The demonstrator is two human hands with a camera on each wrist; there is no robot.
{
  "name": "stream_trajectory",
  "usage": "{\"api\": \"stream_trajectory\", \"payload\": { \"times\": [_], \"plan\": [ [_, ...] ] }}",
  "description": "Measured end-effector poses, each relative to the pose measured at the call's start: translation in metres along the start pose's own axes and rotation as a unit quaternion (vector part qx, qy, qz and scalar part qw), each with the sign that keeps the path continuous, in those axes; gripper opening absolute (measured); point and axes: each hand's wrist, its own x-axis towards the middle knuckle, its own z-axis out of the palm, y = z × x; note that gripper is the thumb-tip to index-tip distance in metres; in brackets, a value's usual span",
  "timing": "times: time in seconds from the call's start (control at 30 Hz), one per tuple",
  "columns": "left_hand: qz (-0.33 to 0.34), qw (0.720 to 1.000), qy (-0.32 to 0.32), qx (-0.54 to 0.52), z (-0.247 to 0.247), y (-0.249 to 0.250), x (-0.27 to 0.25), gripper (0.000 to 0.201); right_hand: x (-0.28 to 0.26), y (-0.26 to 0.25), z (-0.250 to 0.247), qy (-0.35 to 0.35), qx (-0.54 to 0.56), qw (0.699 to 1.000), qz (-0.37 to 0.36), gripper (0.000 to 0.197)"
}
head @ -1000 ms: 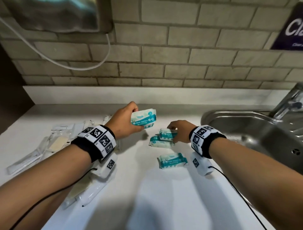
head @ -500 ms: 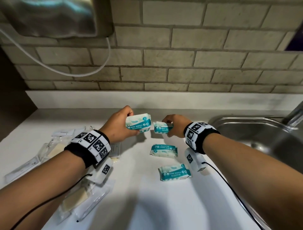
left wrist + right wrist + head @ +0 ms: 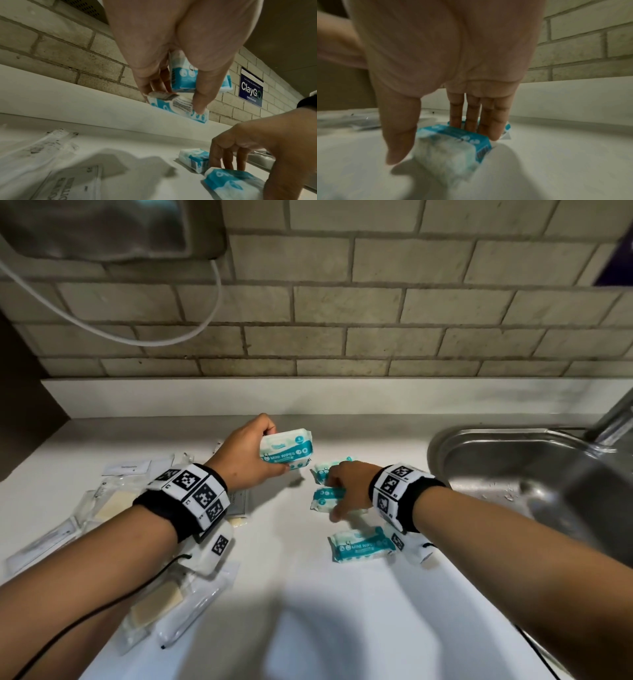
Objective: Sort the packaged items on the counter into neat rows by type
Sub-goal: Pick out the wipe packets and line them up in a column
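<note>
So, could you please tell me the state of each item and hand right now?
Left hand: grips wipes off the counter.
Right hand: fingers straddle middle pack, grip unclear.
Far pack: lying flat.
Near pack: lying flat, untouched.
Clear packets: lying jumbled, left.

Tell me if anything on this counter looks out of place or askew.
Yes. The clear sachets on the left lie scattered at mixed angles, some overlapping. In the wipes row, the nearest pack sits slightly tilted and offset right of the middle pack, so the row isn't straight. No spill or damage shows.
</note>
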Motion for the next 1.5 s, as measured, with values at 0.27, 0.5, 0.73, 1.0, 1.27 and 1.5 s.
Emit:
{"api": "stream_trajectory", "payload": {
  "times": [0.27, 0.5, 0.73, 1.0, 1.27, 1.5],
  "plan": [
    [0.011, 1.000, -0.001, 0.013, -0.002, 0.006, -0.002, 0.047, -0.009, -0.006, -0.008, 0.047, 0.000, 0.991, 0.125, 0.047],
    [0.016, 1.000, -0.015, 0.019, -0.002, 0.007, -0.004, 0.046, -0.015, -0.009, -0.014, -0.039, 0.015, 0.998, -0.047, 0.056],
    [0.023, 0.999, -0.022, 0.025, 0.002, 0.011, -0.004, 0.045, -0.034, -0.009, -0.009, -0.038, -0.079, 0.996, 0.011, 0.073],
    [0.021, 0.999, -0.026, 0.016, 0.007, 0.016, -0.005, 0.044, -0.048, -0.007, 0.001, -0.097, -0.146, 0.983, -0.047, 0.110],
    [0.033, 0.999, -0.042, 0.000, 0.007, 0.017, -0.007, 0.045, -0.009, -0.011, 0.000, 0.009, -0.133, 0.990, -0.052, 0.082],
    [0.017, 0.995, -0.087, -0.042, 0.010, 0.012, -0.018, 0.047, 0.014, 0.009, -0.015, -0.004, -0.024, 1.000, 0.012, 0.131]
  ]
}}
